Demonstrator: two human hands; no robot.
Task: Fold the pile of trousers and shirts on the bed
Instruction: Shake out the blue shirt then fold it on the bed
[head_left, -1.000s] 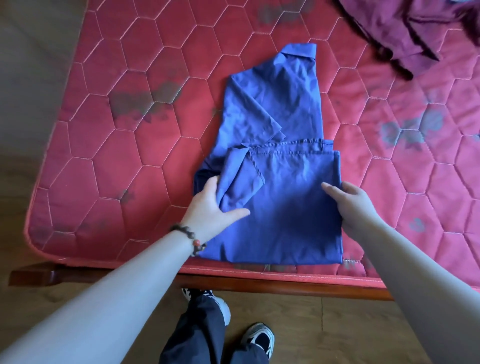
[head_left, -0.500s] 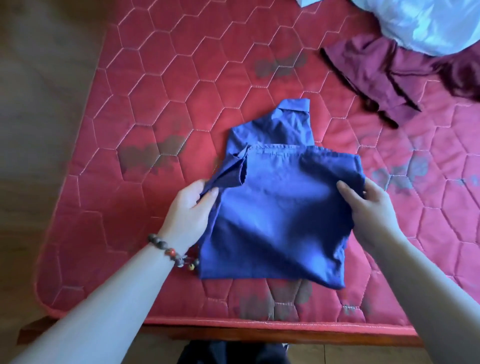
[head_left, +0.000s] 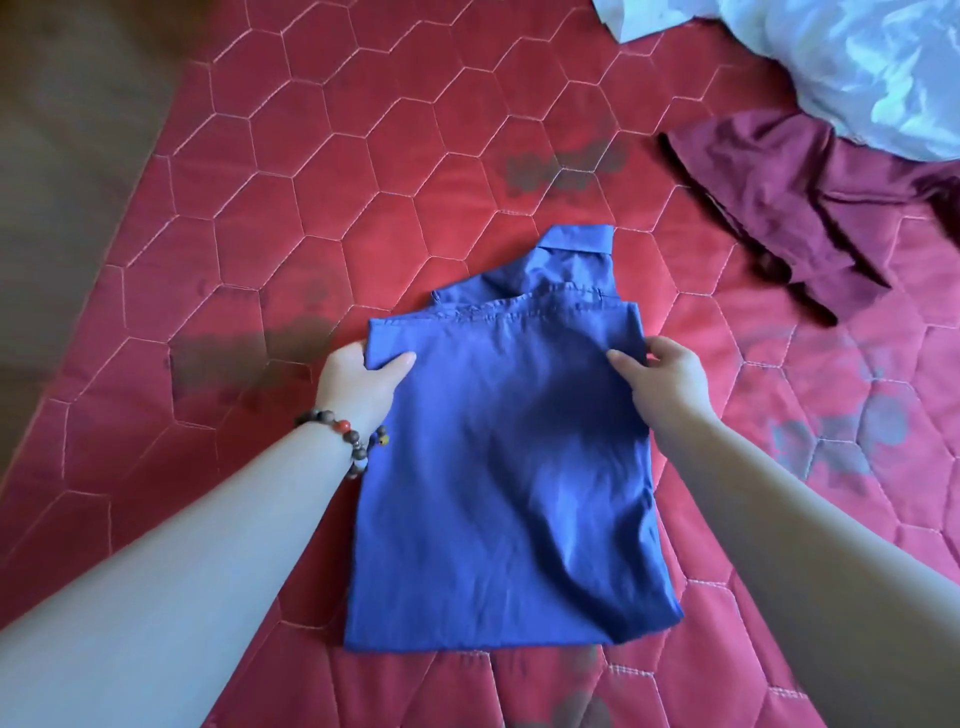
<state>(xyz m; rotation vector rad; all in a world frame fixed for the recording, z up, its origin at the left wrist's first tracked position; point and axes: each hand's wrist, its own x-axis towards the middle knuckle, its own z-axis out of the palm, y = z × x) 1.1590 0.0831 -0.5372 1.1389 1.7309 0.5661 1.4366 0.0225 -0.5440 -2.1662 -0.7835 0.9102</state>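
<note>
A blue shirt lies folded on the red quilted mattress, its lower half doubled up over the chest so that only the collar shows beyond the hem. My left hand pinches the folded layer's far left corner, thumb on top. My right hand grips the far right corner the same way. A beaded bracelet sits on my left wrist.
A crumpled maroon garment lies at the far right of the mattress. A pale blue-white garment is heaped in the top right corner. The mattress's left edge runs diagonally, with brown floor beyond it.
Both hands carried the shirt's lower half farther up, and it now covers the sleeves and chest. The hands moved from the shirt's sides to its far corners.
</note>
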